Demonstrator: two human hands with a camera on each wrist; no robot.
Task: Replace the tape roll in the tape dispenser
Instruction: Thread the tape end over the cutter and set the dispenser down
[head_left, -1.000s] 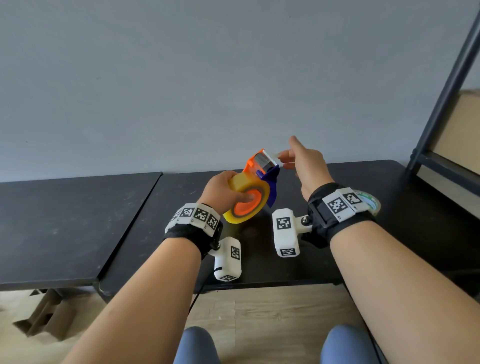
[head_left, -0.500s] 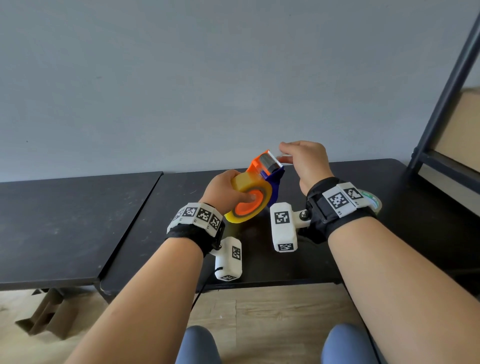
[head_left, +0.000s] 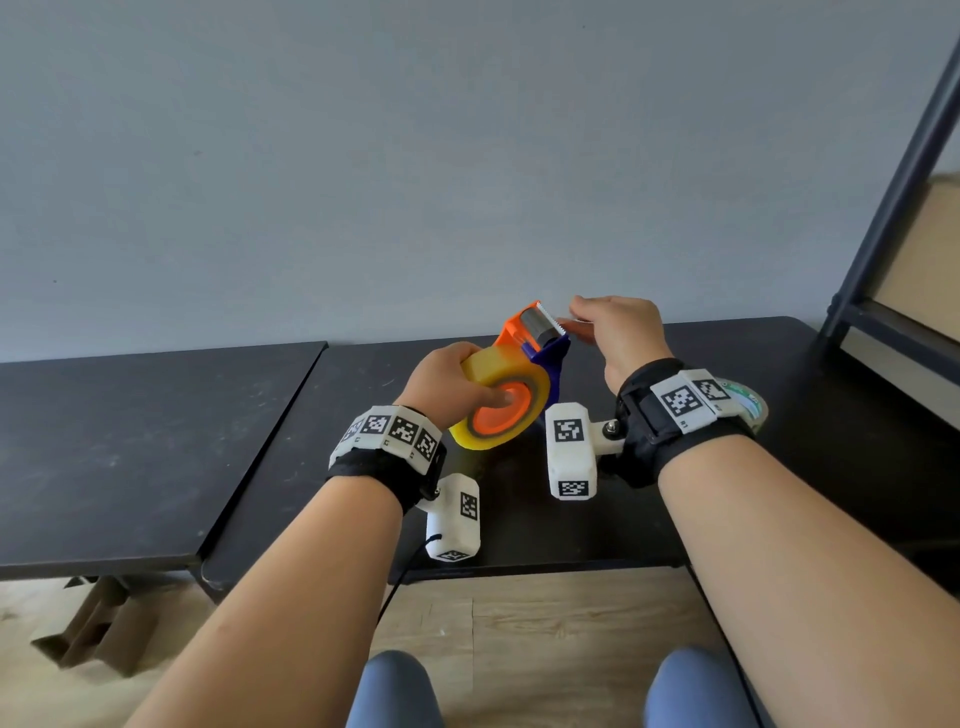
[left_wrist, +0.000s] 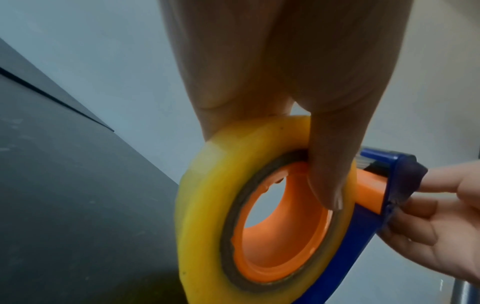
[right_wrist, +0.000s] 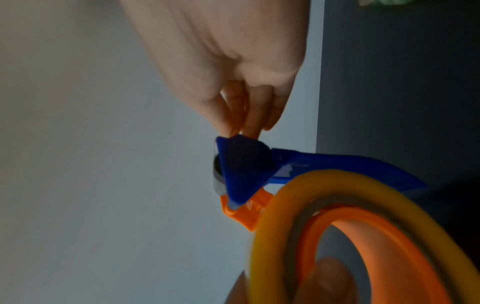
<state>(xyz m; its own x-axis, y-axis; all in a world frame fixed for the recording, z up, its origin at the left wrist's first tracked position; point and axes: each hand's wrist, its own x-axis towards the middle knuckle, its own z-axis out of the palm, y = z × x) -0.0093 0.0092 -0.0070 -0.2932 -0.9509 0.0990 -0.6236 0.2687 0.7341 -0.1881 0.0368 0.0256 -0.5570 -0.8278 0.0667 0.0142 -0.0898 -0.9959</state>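
Observation:
A yellow tape roll (head_left: 506, 371) sits on the orange hub (head_left: 501, 418) of an orange and blue tape dispenser (head_left: 548, 358), held in the air above the black table (head_left: 649, 519). My left hand (head_left: 449, 382) grips the roll, thumb (left_wrist: 328, 164) across its side and into the hub. My right hand (head_left: 577, 318) pinches the tape end beside the toothed cutter (head_left: 543, 318) at the dispenser's tip. In the right wrist view the fingertips (right_wrist: 242, 121) meet just above the blue tip (right_wrist: 244, 168), with the roll (right_wrist: 298, 193) below.
Another tape roll (head_left: 750, 402), green and white, lies on the table behind my right wrist. A second black table (head_left: 130, 441) adjoins on the left. A dark metal shelf frame (head_left: 883, 249) stands at the right. The grey wall is close behind.
My right hand has turned palm down and curled over the cutter, its index finger no longer pointing up. The dispenser has tipped slightly; my left hand's grip has not changed.

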